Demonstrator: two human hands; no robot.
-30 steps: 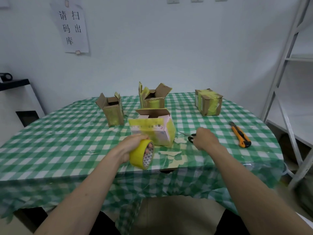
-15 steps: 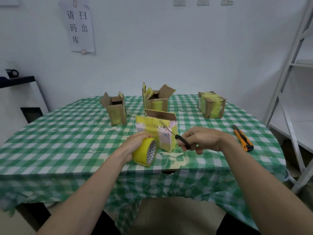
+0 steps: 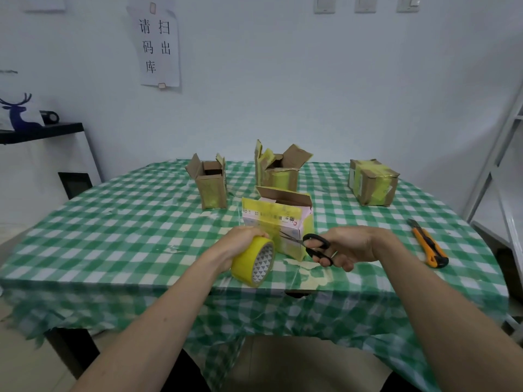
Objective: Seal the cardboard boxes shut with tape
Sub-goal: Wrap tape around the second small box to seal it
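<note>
Head view is showing the left hand [image 3: 240, 244] gripping a yellow tape roll [image 3: 253, 261] at lower centre, while the right hand [image 3: 345, 247] is closing its fingers through the handles of black scissors [image 3: 311, 246], blades pointing at the pink box [image 3: 278, 222] just behind. Two open cardboard boxes [image 3: 210, 182] are standing mid-frame, a taped box [image 3: 372, 182] at right, an orange utility knife [image 3: 428, 244] on the checked tablecloth [image 3: 113, 222].

The boxes [image 3: 278, 219] are rough brown cardboard. The yellow tape roll [image 3: 253, 260] looks shiny. The checked tablecloth [image 3: 113, 222] looks like shiny plastic.
</note>
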